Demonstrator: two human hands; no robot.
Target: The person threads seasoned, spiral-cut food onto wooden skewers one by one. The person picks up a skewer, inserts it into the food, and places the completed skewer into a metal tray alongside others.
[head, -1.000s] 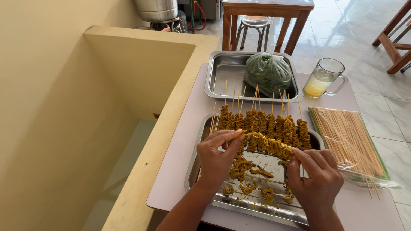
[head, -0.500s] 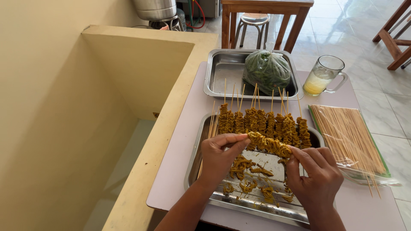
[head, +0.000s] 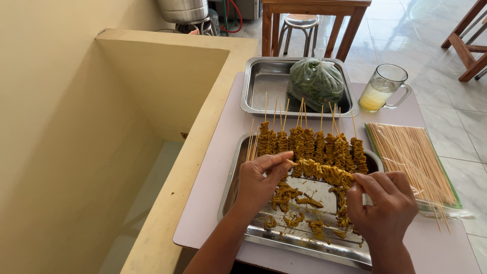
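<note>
Over a steel tray (head: pixel 231 177), both hands hold one bamboo skewer threaded with yellow marinated meat (head: pixel 322 171). My left hand (head: pixel 258 181) pinches its left end, and my right hand (head: pixel 383 205) grips the right end. A row of several finished skewers (head: pixel 309 142) leans at the tray's far side, sticks pointing away. Loose meat strips (head: pixel 294 198) lie on the tray bottom under the hands.
A pack of bare bamboo skewers (head: pixel 413 160) lies right of the tray. Behind stands a second steel tray (head: pixel 264 83) holding a bag of greens (head: pixel 315 81), and a glass mug of pale drink (head: pixel 383 89). A yellow wall ledge (head: pixel 203 132) borders the table's left.
The hands have shifted only slightly; my left fingers have moved along the skewer's left end while the right hand keeps its grip.
</note>
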